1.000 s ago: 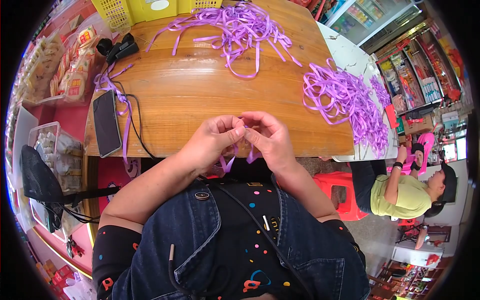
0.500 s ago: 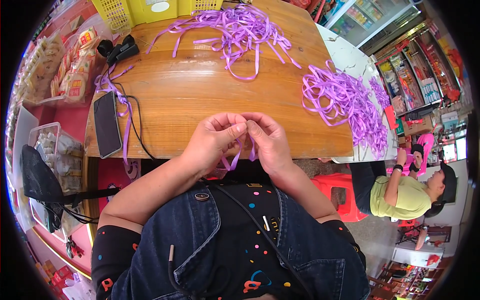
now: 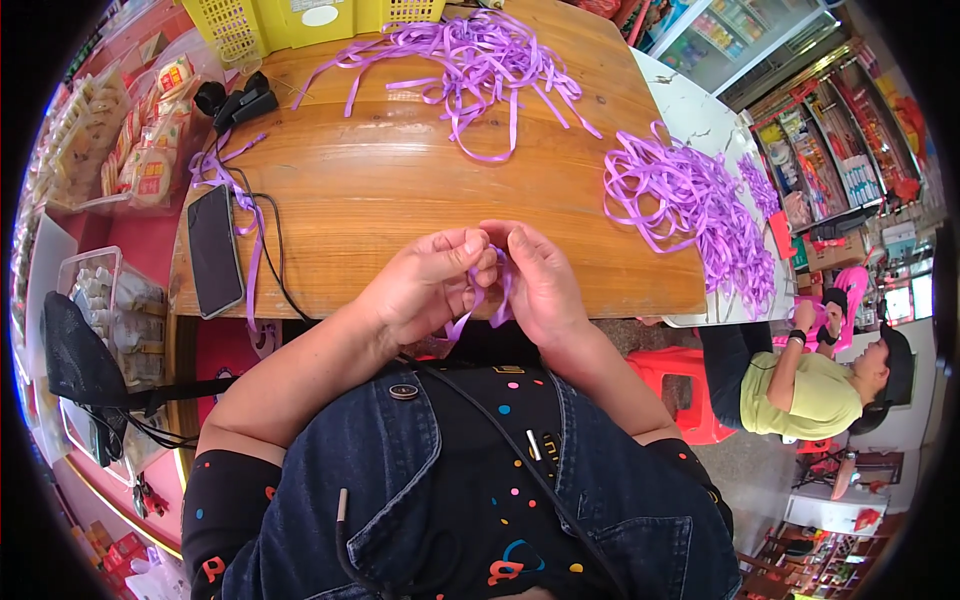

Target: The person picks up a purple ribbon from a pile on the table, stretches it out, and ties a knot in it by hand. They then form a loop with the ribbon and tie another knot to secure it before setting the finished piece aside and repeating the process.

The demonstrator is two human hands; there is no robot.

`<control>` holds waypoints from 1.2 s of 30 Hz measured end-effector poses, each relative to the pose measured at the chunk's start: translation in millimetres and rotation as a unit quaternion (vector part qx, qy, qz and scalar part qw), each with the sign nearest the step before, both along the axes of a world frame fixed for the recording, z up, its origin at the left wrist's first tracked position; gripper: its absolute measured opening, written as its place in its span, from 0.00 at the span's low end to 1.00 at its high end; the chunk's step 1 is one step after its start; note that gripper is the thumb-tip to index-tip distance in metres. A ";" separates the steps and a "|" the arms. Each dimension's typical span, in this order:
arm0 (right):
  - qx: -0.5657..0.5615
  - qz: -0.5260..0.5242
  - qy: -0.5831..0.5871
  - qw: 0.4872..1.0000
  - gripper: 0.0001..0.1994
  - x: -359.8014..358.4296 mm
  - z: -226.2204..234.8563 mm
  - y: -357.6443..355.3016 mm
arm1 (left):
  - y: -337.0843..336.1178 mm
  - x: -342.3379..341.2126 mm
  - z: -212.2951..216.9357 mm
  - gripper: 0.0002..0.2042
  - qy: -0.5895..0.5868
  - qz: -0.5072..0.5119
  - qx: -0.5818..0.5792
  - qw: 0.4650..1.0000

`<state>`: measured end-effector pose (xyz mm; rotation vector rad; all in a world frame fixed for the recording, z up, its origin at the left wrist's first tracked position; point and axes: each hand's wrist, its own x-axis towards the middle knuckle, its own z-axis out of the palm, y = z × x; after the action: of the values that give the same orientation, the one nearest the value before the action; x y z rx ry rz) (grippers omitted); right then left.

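Observation:
Between my two hands, just over the table's near edge, hangs a narrow purple ribbon (image 3: pixel 457 328) in a small loop. My left hand (image 3: pixel 425 285) is closed, its thumb and forefinger pinched together on the ribbon. Close beside it, my right hand (image 3: pixel 543 290) curls around the ribbon's other side with its thumb raised; its fingertips are partly hidden. A loose heap of purple ribbons (image 3: pixel 480 60) lies at the far side of the wooden table (image 3: pixel 370 210). Another large heap of ribbons (image 3: pixel 690 200) spreads over the table's right edge.
A phone (image 3: pixel 215 250), a black cable (image 3: pixel 275 240) and a black clip-like object (image 3: pixel 238 102) lie at the left. A yellow basket (image 3: pixel 285 25) stands at the back. Packaged snacks (image 3: pixel 150 150) sit farther left. At right are a red stool (image 3: pixel 680 385) and a seated person (image 3: pixel 810 385).
My fingertips have drawn slightly apart. The left thumb has shifted upward, and the right thumb has lifted away from the left fingers. More of the ribbon shows between my hands.

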<state>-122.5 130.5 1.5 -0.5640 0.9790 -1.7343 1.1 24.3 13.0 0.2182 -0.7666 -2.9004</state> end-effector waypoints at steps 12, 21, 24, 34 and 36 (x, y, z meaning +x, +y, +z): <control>-0.018 0.049 0.068 0.996 0.21 4.2 2.0 1.6 | -4.4 -1.4 -1.8 0.06 0.018 0.020 0.018 0.999; 0.100 0.273 0.010 0.957 0.16 -11.9 7.2 17.1 | -19.4 1.9 -4.1 0.04 -0.072 0.125 -0.186 0.972; 0.120 0.230 -0.019 0.966 0.08 -31.0 6.5 24.4 | -29.7 -5.9 -12.1 0.04 -0.125 0.148 -0.195 0.961; 0.046 -0.579 0.174 0.796 0.05 -212.8 -5.9 65.7 | -36.3 -7.8 -34.5 0.05 -0.191 0.240 -0.244 0.920; 0.092 -0.497 0.194 0.841 0.05 -169.3 -27.0 53.6 | -36.6 -5.7 -36.8 0.05 -0.186 0.233 -0.249 0.921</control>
<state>-291.7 184.0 -25.5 -0.2743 1.9410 -2.4184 -4.5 -12.4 -23.8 0.7820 -1.2737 -2.1544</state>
